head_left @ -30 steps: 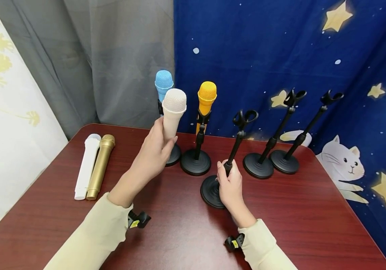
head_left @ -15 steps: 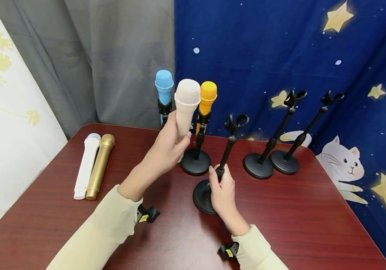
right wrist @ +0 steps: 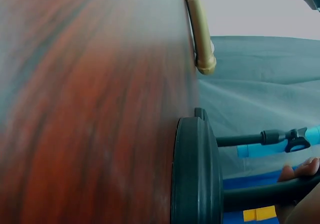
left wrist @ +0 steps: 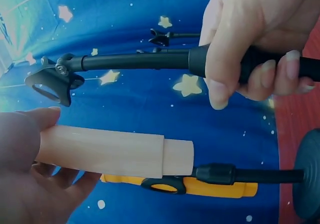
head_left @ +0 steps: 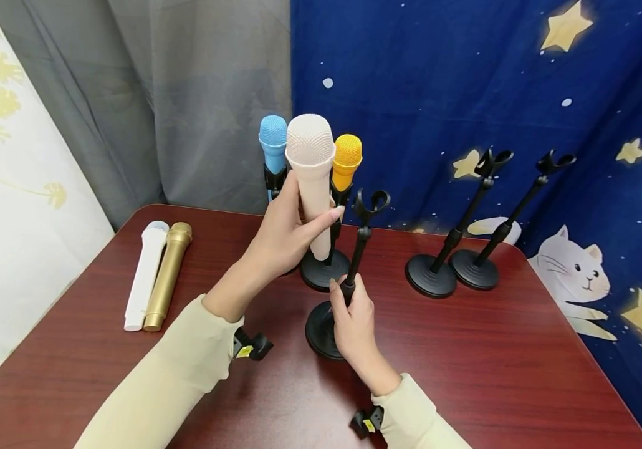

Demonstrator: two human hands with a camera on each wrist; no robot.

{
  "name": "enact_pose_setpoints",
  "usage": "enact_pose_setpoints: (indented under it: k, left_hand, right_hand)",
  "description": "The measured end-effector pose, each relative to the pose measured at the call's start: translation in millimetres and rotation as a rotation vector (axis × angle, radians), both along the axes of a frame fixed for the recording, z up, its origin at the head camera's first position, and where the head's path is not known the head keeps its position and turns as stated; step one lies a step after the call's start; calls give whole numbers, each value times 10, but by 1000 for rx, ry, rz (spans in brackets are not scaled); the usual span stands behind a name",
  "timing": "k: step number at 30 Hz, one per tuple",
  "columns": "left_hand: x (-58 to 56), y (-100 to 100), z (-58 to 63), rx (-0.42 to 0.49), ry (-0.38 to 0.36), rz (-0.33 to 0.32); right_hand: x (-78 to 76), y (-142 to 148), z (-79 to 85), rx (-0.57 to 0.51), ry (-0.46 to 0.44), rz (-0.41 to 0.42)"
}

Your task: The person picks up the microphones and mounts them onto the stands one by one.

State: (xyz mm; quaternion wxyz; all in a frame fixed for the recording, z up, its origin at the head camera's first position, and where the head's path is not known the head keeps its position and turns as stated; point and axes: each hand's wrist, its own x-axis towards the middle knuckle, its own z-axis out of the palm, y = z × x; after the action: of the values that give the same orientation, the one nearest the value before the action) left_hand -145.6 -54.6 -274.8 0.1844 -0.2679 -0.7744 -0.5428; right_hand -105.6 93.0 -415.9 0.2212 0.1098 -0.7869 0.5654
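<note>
My left hand [head_left: 276, 240] grips a pale cream microphone [head_left: 311, 181] by its handle, head up, raised above the table. Its plain lower end points down, clear of the clip in the left wrist view. Right of it, my right hand [head_left: 356, 324] holds the pole of a black microphone stand [head_left: 358, 252], whose vacant clip [left wrist: 52, 82] tops the pole. The stand's round base [right wrist: 197, 174] is at the tabletop in the right wrist view. Just behind, a yellow microphone [head_left: 347, 159] and a blue microphone [head_left: 273, 140] sit upright in stands, partly covered by my left hand and the cream microphone.
On the left of the reddish-brown table [head_left: 467, 368] lie a white microphone [head_left: 146, 274] and a gold microphone [head_left: 168, 277], side by side. Two black stands with vacant clips, a nearer one [head_left: 439, 262] and a farther one [head_left: 483, 259], are at the back right. Curtains hang behind.
My right hand has shifted the stand leftward and a little nearer. My left hand has carried the cream microphone rightward, so it now overlaps the yellow microphone's stand and stands more upright.
</note>
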Motion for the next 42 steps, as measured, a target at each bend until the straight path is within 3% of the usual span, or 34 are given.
enact_pose_setpoints:
  k: [6, 10, 17, 22, 30, 37, 42]
  left_hand:
    - [-71, -19, 128, -8, 41, 44]
    - [-126, -9, 230, 40, 77, 63]
    - [-207, 42, 254, 165, 163, -52]
    - [-214, 83, 204, 157, 236, -113]
    - [-228, 161, 203, 94, 400, -126]
    - [-244, 167, 203, 98, 361, -218]
    - [-290, 198, 205, 143, 343, -343]
  right_hand:
    - [17, -81, 1, 29, 7, 13]
    - [21, -127, 6, 22, 12, 32]
    - [16, -186, -12, -20, 14, 87]
    - [14, -194, -29, -18, 22, 80]
    - [9, -209, -28, -9, 21, 90]
    - [-3, -221, -15, -9, 38, 106]
    - [-16, -216, -1, -6, 43, 97]
